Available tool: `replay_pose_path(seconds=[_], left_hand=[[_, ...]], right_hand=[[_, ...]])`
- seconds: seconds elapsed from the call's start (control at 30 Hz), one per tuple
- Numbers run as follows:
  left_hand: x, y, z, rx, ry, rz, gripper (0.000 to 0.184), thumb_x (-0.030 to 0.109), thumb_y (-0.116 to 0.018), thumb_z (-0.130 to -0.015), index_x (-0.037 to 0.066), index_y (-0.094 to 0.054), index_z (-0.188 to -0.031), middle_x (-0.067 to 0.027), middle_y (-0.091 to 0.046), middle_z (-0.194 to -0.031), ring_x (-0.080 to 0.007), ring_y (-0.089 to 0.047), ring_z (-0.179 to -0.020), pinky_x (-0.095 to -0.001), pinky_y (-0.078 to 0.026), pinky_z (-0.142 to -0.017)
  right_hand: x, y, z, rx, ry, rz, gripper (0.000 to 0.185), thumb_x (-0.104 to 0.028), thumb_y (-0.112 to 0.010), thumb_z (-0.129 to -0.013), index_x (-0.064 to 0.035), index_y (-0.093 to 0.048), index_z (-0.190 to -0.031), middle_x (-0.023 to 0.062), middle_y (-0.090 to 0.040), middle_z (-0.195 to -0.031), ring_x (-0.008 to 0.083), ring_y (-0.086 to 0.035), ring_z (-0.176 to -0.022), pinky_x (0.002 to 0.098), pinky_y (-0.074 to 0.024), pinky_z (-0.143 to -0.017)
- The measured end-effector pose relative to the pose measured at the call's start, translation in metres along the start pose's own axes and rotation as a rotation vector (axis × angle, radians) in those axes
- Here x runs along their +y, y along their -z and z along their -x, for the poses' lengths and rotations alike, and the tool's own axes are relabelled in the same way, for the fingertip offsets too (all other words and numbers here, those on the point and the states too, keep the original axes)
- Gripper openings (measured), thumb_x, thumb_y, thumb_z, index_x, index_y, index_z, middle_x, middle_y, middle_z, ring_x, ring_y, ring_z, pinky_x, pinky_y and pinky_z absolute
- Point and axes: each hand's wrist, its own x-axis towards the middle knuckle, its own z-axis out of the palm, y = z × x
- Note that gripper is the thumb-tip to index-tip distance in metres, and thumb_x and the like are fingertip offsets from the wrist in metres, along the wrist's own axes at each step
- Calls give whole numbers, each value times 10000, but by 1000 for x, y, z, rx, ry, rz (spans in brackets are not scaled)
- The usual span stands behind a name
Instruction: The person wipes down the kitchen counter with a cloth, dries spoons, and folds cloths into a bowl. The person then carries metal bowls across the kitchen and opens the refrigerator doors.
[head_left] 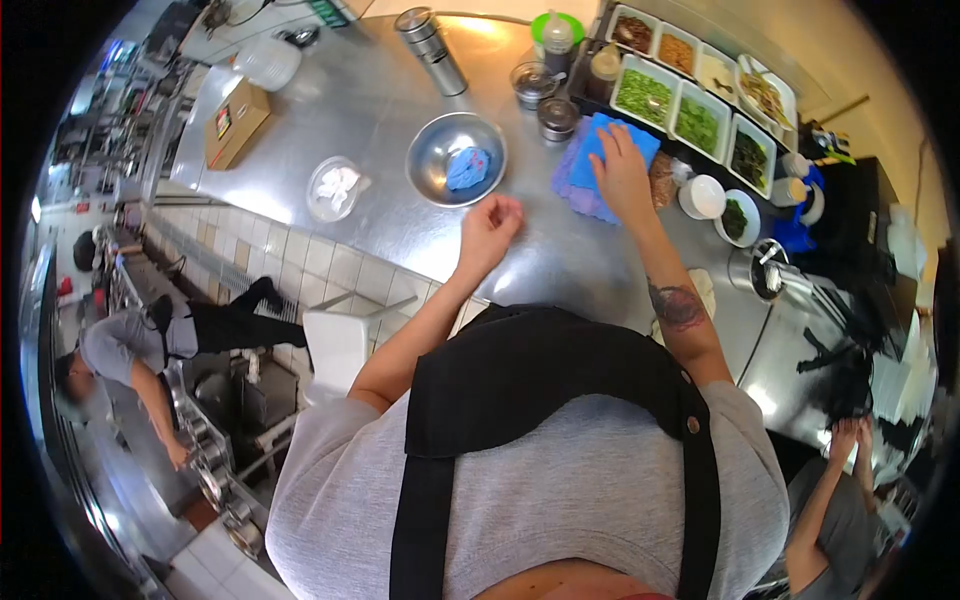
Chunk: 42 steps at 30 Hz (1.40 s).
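Observation:
My left hand [490,235] hovers at the near rim of a steel bowl [421,160], fingers curled in, with nothing visible in them. Inside that bowl lies a crumpled blue cloth [466,168] with reddish marks. My right hand [622,178] rests on a folded blue cloth [641,146], its fingers stretched out over the top. Under it, a purple cloth [592,204] with a scalloped edge sticks out on the left and near sides.
A steel counter [385,240] carries a clear plastic dish [335,188], a cardboard box [236,125], a thermos [432,50] and small jars [557,118]. Topping trays [697,122] stand at right beside white bowls [702,197]. One co-worker [140,345] is at left, another [835,515] lower right.

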Motion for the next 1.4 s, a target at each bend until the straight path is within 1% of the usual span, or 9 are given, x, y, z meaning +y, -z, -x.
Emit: replay_pose_path(seconds=[0.1,0.3,0.53,0.67,0.7,0.9,1.03,1.2,1.4], left_hand=[[20,36,-29,347,-423,-517,139,96,-663,-737,5,-602,-823,-136,-608,-785,-268,-618,-766,-363,-489,-697],[-32,57,-100,220,-407,-1027,217,110,-686,-684,52,-634,-887,-147,-618,-800,-345,-609,-787,-424,-491,-767],[-3,103,-123,-64,-146,-654,296,151,-692,-714,64,-636,-991,-150,-661,-850,-291,-644,-834,-381,-497,-740],[53,118,-99,-49,-583,-508,210,87,-641,-781,73,-659,-990,-114,-660,-864,-223,-636,-780,-312,-491,-706],[66,119,-96,-174,-408,-303,162,75,-591,-847,43,-654,-993,-67,-654,-880,-137,-607,-773,-265,-477,-712],[139,140,-89,-537,-342,290,159,96,-564,-895,-3,-635,-999,-33,-645,-881,-74,-574,-794,-223,-460,-733],[163,145,-86,-591,-520,174,156,110,-577,-889,-11,-622,-977,-18,-642,-801,-61,-567,-723,-209,-463,-670],[193,160,-76,-437,-725,-172,174,127,-599,-880,-23,-604,-966,-18,-637,-727,-55,-559,-644,-209,-467,-602],[220,157,-91,-927,-258,529,270,265,-567,-903,41,-612,-1047,-65,-641,-918,-153,-621,-785,-283,-510,-695]], right_hand=[[0,-37,17,-50,-147,184,633,-398,-562,-836,-131,-367,-1376,136,-224,-1480,331,-203,-1360,593,-171,-1046],[-1,-38,15,-117,-193,240,630,-422,-565,-817,-220,-369,-1381,90,-221,-1490,313,-183,-1371,572,-160,-1062],[-13,-30,1,-188,-300,55,506,-298,-666,-769,-157,-525,-1235,98,-418,-1374,290,-407,-1244,534,-362,-947],[-128,-7,-21,34,-334,-694,444,-201,-740,-717,-92,-588,-1120,95,-589,-1124,218,-581,-988,341,-469,-795],[-162,5,-28,81,-311,-706,448,-190,-755,-706,-80,-592,-1108,89,-615,-1057,193,-605,-924,287,-472,-765],[-208,27,-53,116,-235,-900,386,-154,-753,-725,-65,-599,-1068,16,-582,-861,108,-558,-783,237,-448,-703],[-205,55,-46,-83,-170,-784,280,-112,-724,-762,-53,-609,-1009,-46,-488,-743,36,-495,-737,206,-419,-648],[-191,89,-18,-217,-232,-1061,280,-63,-715,-756,-27,-584,-1001,-49,-510,-830,30,-477,-767,206,-405,-655],[-198,113,-2,-553,-257,-1059,481,-87,-745,-717,-2,-557,-1151,30,-622,-1076,68,-555,-926,226,-449,-799]])
